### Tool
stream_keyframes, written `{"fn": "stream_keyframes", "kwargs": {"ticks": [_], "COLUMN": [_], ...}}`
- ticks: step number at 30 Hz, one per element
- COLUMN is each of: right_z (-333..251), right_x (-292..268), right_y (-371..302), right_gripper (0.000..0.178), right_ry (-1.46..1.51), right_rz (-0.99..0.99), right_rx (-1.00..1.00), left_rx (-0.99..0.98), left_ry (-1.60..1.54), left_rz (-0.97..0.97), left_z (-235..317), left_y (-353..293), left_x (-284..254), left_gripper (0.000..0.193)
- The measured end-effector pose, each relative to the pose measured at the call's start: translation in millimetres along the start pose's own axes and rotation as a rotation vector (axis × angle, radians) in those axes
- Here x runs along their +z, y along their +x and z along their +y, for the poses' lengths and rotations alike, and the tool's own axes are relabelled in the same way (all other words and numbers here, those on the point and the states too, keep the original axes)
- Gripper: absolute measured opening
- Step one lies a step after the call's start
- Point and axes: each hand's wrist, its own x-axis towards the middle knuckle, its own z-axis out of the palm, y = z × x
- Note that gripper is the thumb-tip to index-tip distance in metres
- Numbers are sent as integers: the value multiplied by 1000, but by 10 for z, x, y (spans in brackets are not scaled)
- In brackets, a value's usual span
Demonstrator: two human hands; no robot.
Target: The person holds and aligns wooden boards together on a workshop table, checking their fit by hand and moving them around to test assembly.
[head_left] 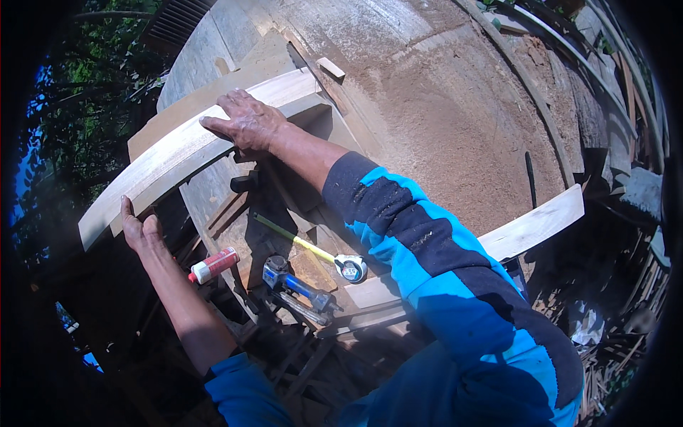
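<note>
One curved board [167, 155], I record remotely, spans both my hands. Left hand [144, 231]: grip closed on the board's left end. Near side of the board: red-and-white bottle [215, 265]. Right hand [249, 124]: grip clasping the board's middle. Nearside again: blue power tool [302, 287], then tape measure [351, 269], blade extended. Right of the board: sawdust-covered table [455, 135].

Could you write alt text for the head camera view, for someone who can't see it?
A person's left grip and right grip touch a long, curved, pale wooden piece at a sawdust-strewn work surface. Nearer the person lie a red-and-white bottle, an extended tape measure and a blue tool.
</note>
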Motion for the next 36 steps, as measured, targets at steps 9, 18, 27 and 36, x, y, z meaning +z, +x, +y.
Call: {"fn": "stream_keyframes", "kwargs": {"ticks": [9, 18, 27, 36], "right_z": [91, 69, 102, 97], "right_x": [121, 38, 159, 26], "right_y": [101, 100, 128, 166], "right_gripper": [69, 64, 69, 68], "right_ry": [7, 16, -23, 13], "right_rz": [41, -14, 192, -56], "right_rx": [-13, 6, -37, 44], "left_rx": [-47, -49, -39, -5], "left_ry": [-26, -69, -44, -23], "left_rz": [-29, -45, 17, 52], "left_z": [36, 58, 69, 59], "left_y": [129, 188, 117, 115], "left_x": [-22, -27, 90, 139], "left_gripper": [37, 38, 36, 37]}}
